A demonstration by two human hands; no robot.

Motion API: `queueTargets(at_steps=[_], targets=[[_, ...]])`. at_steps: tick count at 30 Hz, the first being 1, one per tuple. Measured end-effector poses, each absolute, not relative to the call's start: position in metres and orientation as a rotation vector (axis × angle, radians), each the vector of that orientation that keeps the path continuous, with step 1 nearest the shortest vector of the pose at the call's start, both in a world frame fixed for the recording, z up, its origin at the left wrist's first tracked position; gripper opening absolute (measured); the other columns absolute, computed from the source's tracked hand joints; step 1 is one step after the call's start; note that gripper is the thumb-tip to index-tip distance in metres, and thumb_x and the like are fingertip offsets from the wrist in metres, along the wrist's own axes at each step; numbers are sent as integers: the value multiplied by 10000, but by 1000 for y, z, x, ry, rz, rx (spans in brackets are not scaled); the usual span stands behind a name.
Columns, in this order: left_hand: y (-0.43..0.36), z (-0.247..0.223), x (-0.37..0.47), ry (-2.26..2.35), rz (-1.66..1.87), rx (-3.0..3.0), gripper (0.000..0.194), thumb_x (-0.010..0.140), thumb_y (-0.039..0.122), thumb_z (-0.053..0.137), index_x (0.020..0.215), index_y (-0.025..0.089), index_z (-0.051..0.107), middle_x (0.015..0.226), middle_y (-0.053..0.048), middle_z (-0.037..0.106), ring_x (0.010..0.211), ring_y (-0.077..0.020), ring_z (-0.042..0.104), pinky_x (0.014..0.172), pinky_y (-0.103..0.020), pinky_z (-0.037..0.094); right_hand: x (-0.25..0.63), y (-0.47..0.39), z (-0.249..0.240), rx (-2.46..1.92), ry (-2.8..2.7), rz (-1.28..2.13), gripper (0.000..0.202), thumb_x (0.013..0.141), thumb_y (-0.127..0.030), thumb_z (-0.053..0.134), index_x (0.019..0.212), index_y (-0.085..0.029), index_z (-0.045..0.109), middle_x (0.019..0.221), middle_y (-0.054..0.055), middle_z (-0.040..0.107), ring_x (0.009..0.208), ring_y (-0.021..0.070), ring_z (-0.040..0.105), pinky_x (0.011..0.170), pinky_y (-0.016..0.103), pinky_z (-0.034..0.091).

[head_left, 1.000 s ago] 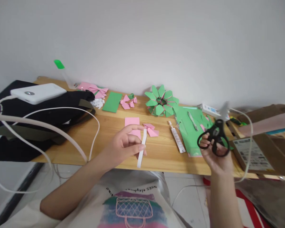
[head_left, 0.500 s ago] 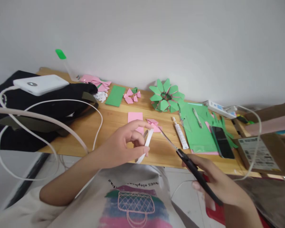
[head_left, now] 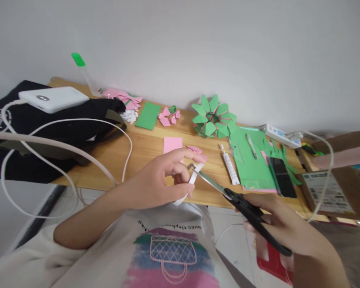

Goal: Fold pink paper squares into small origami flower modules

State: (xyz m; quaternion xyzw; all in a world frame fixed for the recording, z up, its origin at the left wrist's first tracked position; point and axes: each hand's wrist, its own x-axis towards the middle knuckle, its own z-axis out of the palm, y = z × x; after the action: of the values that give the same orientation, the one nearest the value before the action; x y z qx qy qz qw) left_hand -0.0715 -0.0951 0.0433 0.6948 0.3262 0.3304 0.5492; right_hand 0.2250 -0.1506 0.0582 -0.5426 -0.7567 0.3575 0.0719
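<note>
My left hand [head_left: 165,176] pinches a narrow white strip [head_left: 194,175] between thumb and index finger, over the table's front edge. Wrapped round the black handles of a pair of scissors [head_left: 243,206], my right hand [head_left: 283,228] is to the right. The scissor blades point left and their tips meet the strip; whether they cut into it cannot be made out. Just behind my left fingers lie a pink paper rectangle [head_left: 173,144] and a small folded pink piece [head_left: 198,152].
A green paper flower ring [head_left: 213,117], a glue tube [head_left: 229,166], green sheets [head_left: 249,172] and a phone [head_left: 282,177] lie behind and right. A power bank [head_left: 54,99] rests on a black bag [head_left: 48,150] at left, with white cables looping around. A cardboard box [head_left: 333,192] stands right.
The scissor blades have moved from beside the strip to against it. The white strip has shifted slightly right with my left fingers. The whole view has shifted a little.
</note>
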Motion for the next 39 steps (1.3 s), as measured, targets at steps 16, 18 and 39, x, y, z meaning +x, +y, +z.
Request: queueTargets(at_steps=[16, 18, 39], targets=[[-98, 19, -72, 855, 792, 2051, 290, 867, 152, 504, 1144, 217, 561, 749, 17, 644, 707, -148, 634, 739, -277, 502, 229, -135, 39, -2252, -2358, 592, 313, 830, -434, 523, 684, -190, 654, 536, 27, 586, 485, 150, 474, 500, 263, 306], [-94, 1, -75, 1133, 613, 2281, 359, 877, 139, 437, 1219, 188, 537, 832, -41, 676, 692, -188, 639, 659, -303, 500, 238, -124, 28, -2522, -2186, 297, 271, 791, -397, 564, 632, -193, 643, 553, 60, 622, 515, 181, 538, 509, 272, 305], [-39, -40, -118, 1746, 112, 2556, 413, 918, 275, 429, 1276, 84, 507, 1138, -199, 617, 1061, -338, 589, 886, -459, 495, 297, -63, -34, -2684, -1460, -25, 257, 704, -365, 650, 784, -139, 743, 702, 152, 709, 704, 303, 665, 598, 348, 439]])
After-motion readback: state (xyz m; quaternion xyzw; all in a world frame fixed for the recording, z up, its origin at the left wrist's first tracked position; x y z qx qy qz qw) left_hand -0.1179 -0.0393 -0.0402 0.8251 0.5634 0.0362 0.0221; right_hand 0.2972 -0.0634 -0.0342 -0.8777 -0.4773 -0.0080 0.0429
